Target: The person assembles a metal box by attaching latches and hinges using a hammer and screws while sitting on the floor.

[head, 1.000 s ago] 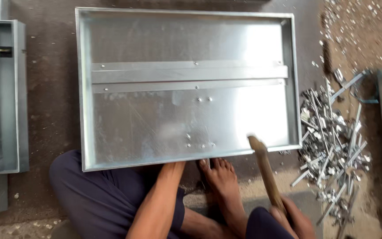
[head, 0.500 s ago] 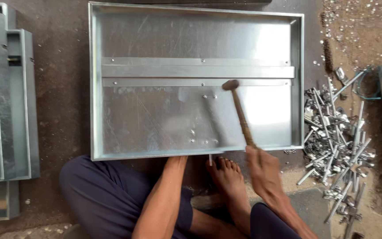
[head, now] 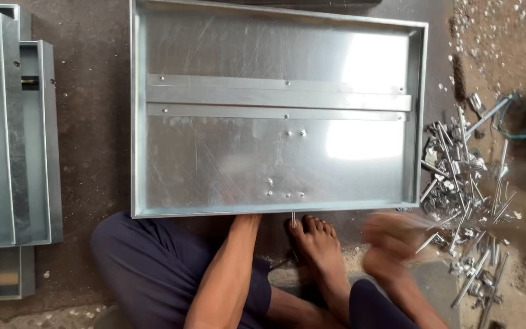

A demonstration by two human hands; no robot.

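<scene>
We take the metal tray as our landmark, lying flat on the floor. Inside it, two strips run side to side across its upper half. To the left of the tray, apart from it, lies a stack of metal channels. To its right, just beside the wall, a heap of bolts and rods spreads over the floor. Below the tray's near edge our foot rests close against it, our left forearm reaches under that edge, and our right hand sits near the lower right corner, beside the heap.
</scene>
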